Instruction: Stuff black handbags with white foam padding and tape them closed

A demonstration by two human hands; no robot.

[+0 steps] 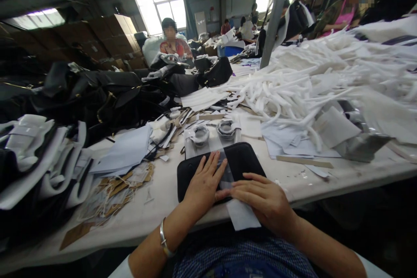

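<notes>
A flat black case [246,158] with rounded corners lies near the table's front edge. A translucent strip [227,173] runs across its middle, from the far side towards me. My left hand [204,179] rests on the case and strip, fingers spread and flat, empty. My right hand [265,200] lies over the near right part of the case, fingers stretched out by the strip; its thumb is hidden. Below that hand a white sheet piece [243,216] hangs at the table edge. Just behind the case sit two coiled grey straps [227,129] in clear plastic.
Black bags [124,89] are heaped at the left, with blue-white sheets [125,150] and stringed tags [125,186] nearer. White foam strips [293,82] pile up on the right beside a grey wrapped bundle [355,134]. A metal post [275,17] rises behind. Co-workers sit across the table.
</notes>
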